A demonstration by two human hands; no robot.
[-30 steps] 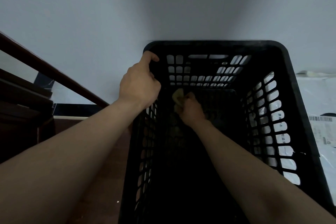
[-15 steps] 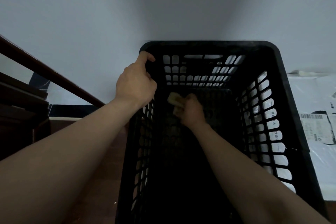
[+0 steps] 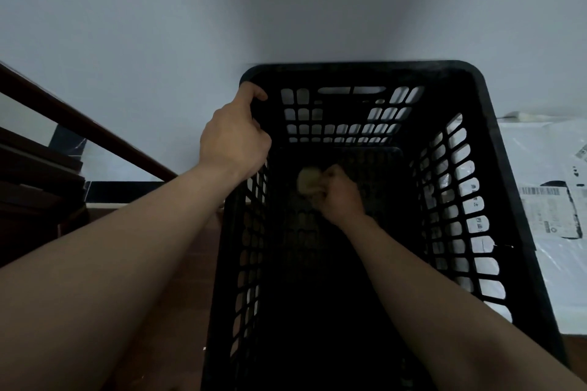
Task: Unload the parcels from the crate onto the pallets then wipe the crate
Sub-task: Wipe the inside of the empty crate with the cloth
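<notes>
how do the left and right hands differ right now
The left hand grips the crate at its far left rim corner; the right hand holds a pale cloth. The left hand sits at the rim; the right hand is deep inside. Both have curled fingers.

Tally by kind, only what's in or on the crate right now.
Black crate: 1
Wiping cloth: 1
Hands: 2, left hand gripping the rim, right hand holding the cloth inside
Total: 4

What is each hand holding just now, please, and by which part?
The left hand grips the crate by its left rim; the right hand grips a bunched cloth.
</notes>
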